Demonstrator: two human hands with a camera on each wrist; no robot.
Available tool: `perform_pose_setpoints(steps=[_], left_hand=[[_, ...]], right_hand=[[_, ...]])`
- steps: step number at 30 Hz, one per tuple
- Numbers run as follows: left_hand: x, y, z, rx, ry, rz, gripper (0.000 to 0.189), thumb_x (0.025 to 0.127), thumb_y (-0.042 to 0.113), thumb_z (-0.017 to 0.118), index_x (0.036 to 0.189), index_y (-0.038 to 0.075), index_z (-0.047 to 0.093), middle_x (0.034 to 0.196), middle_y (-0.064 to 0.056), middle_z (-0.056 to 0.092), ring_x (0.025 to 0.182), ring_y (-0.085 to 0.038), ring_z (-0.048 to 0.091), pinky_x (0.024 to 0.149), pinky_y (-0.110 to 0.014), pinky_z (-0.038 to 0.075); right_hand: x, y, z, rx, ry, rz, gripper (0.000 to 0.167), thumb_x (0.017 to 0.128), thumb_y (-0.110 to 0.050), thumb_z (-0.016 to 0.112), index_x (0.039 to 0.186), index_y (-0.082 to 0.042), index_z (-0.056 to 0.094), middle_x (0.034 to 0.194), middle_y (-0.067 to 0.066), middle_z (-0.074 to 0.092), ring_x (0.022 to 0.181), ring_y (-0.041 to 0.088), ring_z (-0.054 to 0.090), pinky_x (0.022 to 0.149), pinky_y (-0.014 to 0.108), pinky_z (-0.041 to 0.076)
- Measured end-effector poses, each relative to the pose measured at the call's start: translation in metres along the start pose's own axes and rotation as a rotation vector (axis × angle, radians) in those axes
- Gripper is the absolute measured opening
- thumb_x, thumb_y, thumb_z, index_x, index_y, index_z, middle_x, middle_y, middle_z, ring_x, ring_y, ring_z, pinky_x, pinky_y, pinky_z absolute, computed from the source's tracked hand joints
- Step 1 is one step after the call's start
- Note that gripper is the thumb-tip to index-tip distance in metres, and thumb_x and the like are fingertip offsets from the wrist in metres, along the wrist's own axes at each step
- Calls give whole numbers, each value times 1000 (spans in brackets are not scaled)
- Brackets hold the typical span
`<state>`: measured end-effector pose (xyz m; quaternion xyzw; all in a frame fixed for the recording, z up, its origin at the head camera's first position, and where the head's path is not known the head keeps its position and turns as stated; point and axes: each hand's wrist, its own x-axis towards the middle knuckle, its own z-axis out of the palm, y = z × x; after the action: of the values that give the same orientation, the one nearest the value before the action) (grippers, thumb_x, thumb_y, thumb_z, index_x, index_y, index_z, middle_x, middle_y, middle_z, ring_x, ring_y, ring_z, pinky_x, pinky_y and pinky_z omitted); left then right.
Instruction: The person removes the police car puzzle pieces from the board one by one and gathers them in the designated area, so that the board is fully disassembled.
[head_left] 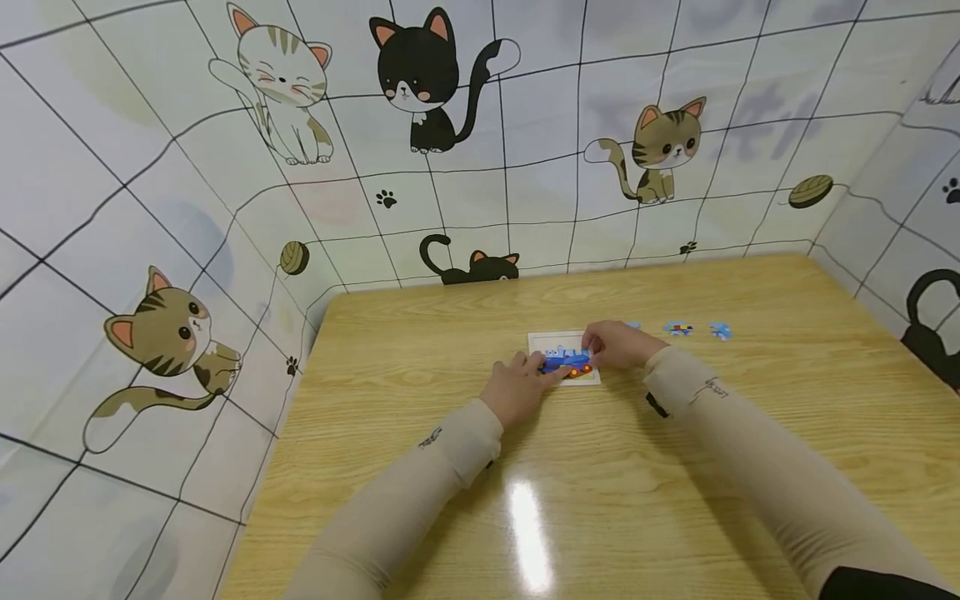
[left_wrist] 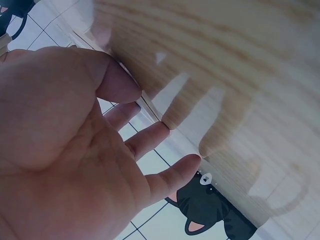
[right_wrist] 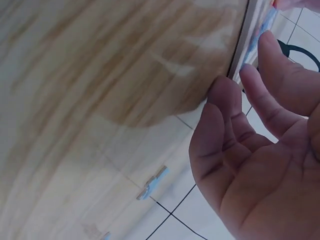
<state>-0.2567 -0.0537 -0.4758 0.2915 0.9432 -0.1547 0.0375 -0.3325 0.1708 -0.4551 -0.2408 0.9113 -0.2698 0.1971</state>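
A small jigsaw puzzle with a blue train picture lies flat on the wooden table, inside a pale rectangular board. My left hand rests over the board's left side, fingers spread and tips on the train picture. At the upper right of the picture is my right hand, with thumb and index fingertips close together at the board. In the right wrist view the right hand's other fingers bend down at the tabletop beside the board's edge. I cannot tell whether a puzzle piece sits between the right thumb and index finger.
Loose puzzle pieces lie right of the board: one multicoloured, one blue, and another partly behind the right hand. The wooden table meets a wall printed with cats and grid lines at the back.
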Motion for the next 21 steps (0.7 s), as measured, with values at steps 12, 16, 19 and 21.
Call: perform_pose_setpoints(steps=[12,16,19,21], left_hand=[[1,1,-2,10,0,-9,55,111,28,36,160,48,20,140,-2,43,109,-19,45,83,-44,54],[1,1,-3,10,0,-13,55,111,28,36,160,49,21,140,-2,43,108,-19,45,84,-43,55],[1,1,-3,3,-1,-13,55,111,27,35,160,48,21,142,-2,43,111,-19,45,86,-44,54],[1,0,-3,-8,-7,-15,55,111,26,35,160,48,21,145,-3,41,114,-20,45,88,-45,54]], right_hand=[[6,-3,3,-72,19,-55,24,88,7,73,103,4,54,87,12,58,75,21,52,70,36,46],[7,-4,3,-66,32,-52,25,86,8,73,101,4,53,87,11,55,76,22,50,71,37,45],[6,-4,4,-46,59,-33,19,90,8,69,101,3,55,92,12,58,82,25,53,76,40,47],[6,-4,5,-27,84,-26,15,92,7,67,103,4,56,96,15,60,87,28,55,80,44,48]])
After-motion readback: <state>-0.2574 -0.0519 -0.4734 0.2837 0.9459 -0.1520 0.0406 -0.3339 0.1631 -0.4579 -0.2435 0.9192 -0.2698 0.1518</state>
